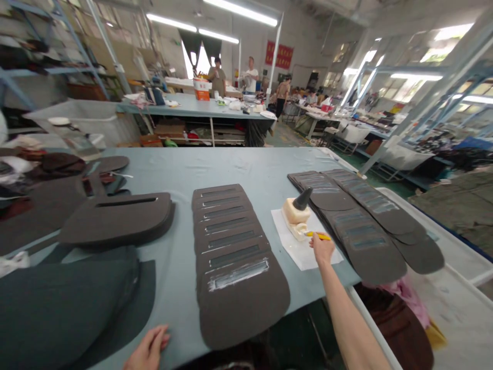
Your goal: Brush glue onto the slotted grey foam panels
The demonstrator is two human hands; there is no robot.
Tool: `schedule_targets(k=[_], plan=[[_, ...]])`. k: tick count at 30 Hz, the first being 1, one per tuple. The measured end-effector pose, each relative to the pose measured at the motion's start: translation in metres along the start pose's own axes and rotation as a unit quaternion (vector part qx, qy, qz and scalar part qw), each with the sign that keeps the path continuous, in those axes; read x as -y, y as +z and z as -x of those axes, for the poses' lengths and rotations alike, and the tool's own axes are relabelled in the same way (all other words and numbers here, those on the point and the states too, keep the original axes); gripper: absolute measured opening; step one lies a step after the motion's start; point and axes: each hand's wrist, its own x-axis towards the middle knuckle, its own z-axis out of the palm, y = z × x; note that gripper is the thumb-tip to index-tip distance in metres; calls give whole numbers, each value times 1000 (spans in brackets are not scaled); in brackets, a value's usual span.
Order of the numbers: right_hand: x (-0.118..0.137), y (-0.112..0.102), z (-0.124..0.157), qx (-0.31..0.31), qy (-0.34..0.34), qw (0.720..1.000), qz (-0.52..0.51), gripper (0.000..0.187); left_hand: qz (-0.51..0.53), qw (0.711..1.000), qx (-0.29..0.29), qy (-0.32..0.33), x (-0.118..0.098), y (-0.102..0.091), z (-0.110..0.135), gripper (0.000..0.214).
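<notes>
My right hand (pixel 322 248) grips a yellow-handled brush (pixel 319 236), its tip at the open mouth of a cream-coloured glue container (pixel 296 210). A black cone (pixel 302 199) sticks up from that container, which stands on a white sheet (pixel 287 246). Left of it, dark grey foam-like panels (pixel 242 303) with slots lie overlapped in a row. White wet-looking glue (pixel 241 275) rings the slot of the nearest panel. My left hand (pixel 148 349) rests by the table's front edge, fingers loosely bent and nothing seen in them.
More slotted panels (pixel 370 246) lie overlapped at the right. On the left are a thick stack of slotted panels (pixel 119 218) and dark green sheets (pixel 77 303). A white bin (pixel 458 303) adjoins the table's right side. People stand behind the far table (pixel 185 105).
</notes>
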Motion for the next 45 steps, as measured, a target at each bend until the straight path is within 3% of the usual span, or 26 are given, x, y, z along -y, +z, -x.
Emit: schedule_targets(k=[4, 7, 10, 14, 17, 19, 21, 23, 28, 31, 35, 39, 42, 45], plan=[[-8, -14, 16, 4, 10, 1000, -8, 38, -7, 994, -41, 103, -17, 5, 0, 37], [0, -13, 50, 31, -17, 999, 39, 36, -58, 977, -49, 201, -34, 14, -4, 28], [22, -2, 110, 141, -86, 984, 71, 32, -103, 950, -32, 292, -54, 23, -5, 18], [57, 27, 207, 317, -184, 930, 36, 29, -138, 928, -1, 345, -75, 32, -6, 19], [74, 53, 262, 372, -240, 896, 23, 25, -173, 915, 0, 364, -83, 36, -9, 27], [78, 66, 281, 392, -272, 878, 35, 23, -195, 907, -2, 373, -84, 37, -12, 29], [75, 72, 280, 404, -293, 865, 56, 22, -209, 902, -1, 379, -83, 38, -15, 27], [66, 68, 261, 393, -287, 870, 85, 23, -214, 898, -2, 384, -82, 37, -16, 25], [38, 31, 182, 244, -216, 925, 196, 28, -221, 895, -4, 387, -81, 33, -17, 23], [30, 24, 163, 216, -197, 927, 234, 32, -228, 892, -1, 391, -81, 32, -18, 23], [28, 33, 172, 184, -234, 911, 285, 34, -223, 892, 5, 392, -79, 29, -20, 24], [36, 39, 190, 160, -223, 915, 295, 34, -192, 901, 5, 388, -75, 26, -28, 19], [56, 53, 213, 157, -225, 934, 230, 32, -163, 908, -10, 385, -77, 24, -40, 22], [81, 84, 246, 230, -243, 935, 116, 30, -148, 910, -26, 386, -82, 25, -55, 28]])
